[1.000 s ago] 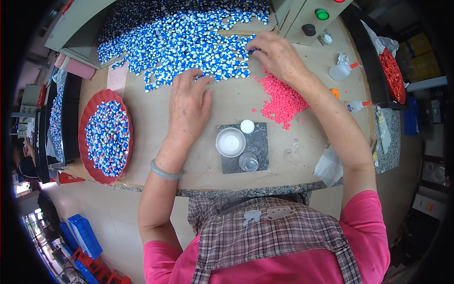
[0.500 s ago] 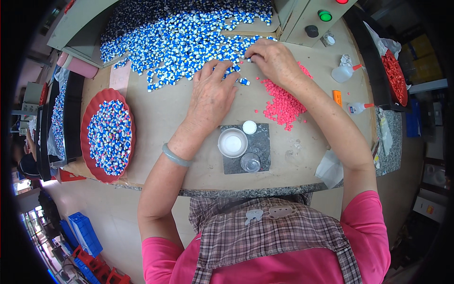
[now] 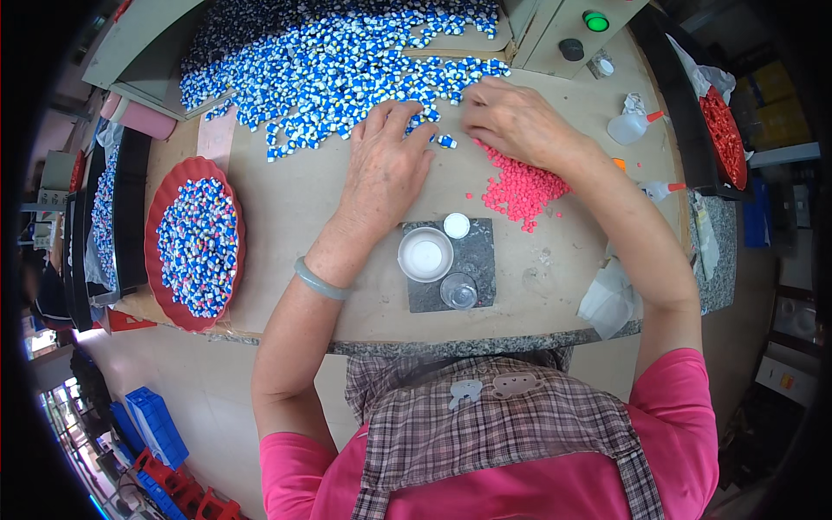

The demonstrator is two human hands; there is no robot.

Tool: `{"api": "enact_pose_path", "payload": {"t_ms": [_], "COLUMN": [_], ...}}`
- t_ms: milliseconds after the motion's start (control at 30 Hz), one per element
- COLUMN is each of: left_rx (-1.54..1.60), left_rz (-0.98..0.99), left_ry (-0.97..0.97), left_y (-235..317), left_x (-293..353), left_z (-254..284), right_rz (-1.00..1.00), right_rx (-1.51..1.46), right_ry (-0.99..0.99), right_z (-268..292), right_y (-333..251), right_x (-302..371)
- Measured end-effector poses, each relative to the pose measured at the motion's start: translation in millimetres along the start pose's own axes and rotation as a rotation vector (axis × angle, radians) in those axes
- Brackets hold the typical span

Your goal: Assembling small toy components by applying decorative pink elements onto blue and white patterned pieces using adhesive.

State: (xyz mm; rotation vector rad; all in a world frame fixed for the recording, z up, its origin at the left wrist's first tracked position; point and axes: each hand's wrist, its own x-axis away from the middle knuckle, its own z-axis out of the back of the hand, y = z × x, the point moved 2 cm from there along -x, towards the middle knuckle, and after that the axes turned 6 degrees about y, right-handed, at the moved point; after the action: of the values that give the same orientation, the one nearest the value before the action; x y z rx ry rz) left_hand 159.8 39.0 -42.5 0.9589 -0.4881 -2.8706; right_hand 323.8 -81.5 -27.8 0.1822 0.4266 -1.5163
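Note:
At the near edge of a wide heap of small blue-and-white pieces [image 3: 321,87], my left hand [image 3: 387,160] rests with bent fingers. Its thumb and fingertips come close together beside the pieces; what lies between them is hidden. My right hand [image 3: 518,123] is curled over the top of a pile of tiny pink pieces [image 3: 523,189]. The fingers are closed, pointing down and left, and their tips are partly hidden, so any piece in them cannot be made out. One blue-and-white piece [image 3: 446,141] lies between the two hands.
Nearer me, a dark stone slab [image 3: 425,299] carries a white dish [image 3: 409,275], a white cap [image 3: 457,225] and a small clear cup [image 3: 459,292]. A red scalloped tray [image 3: 154,260] of pieces stands left. Squeeze bottles [image 3: 626,128] with red tips stand right.
My right hand has moved from the edge of the blue-and-white heap toward me, onto the top of the pink pile. My left hand has drawn its fingers in slightly, staying at the heap's edge.

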Motion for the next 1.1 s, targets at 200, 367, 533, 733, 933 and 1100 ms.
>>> {"api": "enact_pose_path", "payload": {"t_ms": [200, 367, 533, 733, 933, 1100], "left_rx": [-0.034, -0.056, -0.027, 0.086, 0.371, 0.6], "left_rz": [-0.074, -0.186, -0.171, -0.087, 0.258, 0.422], "left_ry": [0.036, 0.03, -0.033, 0.019, 0.056, 0.096], "left_y": [1, 3, 5, 7, 14, 10], "left_x": [-3, -9, -10, -14, 5, 44], "left_z": [-7, -16, -22, -4, 37, 51], "right_rz": [-0.242, -0.44, -0.605, -0.609, -0.476, -0.583], "right_rx": [-0.288, -0.302, -0.244, -0.149, -0.068, -0.005], "right_ry": [0.022, 0.038, 0.042, 0.172, 0.181, 0.13], "right_z": [56, 70, 68, 55, 42, 43], "right_y": [-2, -30, -61, -67, -61, -72], "right_x": [41, 84, 125, 142, 145, 142]}}
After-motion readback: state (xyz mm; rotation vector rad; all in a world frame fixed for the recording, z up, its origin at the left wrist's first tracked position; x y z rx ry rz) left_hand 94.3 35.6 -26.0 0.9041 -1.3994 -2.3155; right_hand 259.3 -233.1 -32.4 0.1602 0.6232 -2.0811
